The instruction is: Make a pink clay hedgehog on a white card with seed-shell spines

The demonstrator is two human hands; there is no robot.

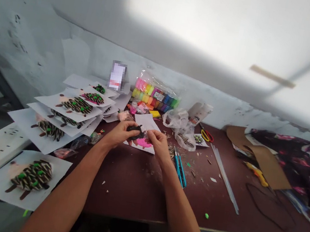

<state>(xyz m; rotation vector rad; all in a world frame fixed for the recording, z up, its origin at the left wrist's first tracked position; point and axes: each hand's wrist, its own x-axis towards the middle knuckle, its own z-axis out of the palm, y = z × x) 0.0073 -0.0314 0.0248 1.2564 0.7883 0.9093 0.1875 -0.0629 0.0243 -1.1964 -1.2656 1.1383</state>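
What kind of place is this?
Probably a small craft workspace; home or workshop, I can't tell. Signs: a clear pack of coloured blocks, likely modelling clay, white sheets bearing spiky hedgehog-like figures, and red-and-yellow-handled scissors on a scrap-littered table.

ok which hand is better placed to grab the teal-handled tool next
Probably the right hand: the teal-handled tool lies just beside its wrist, while the left hand is farther off and grips dark material. What the right pinches is unclear.
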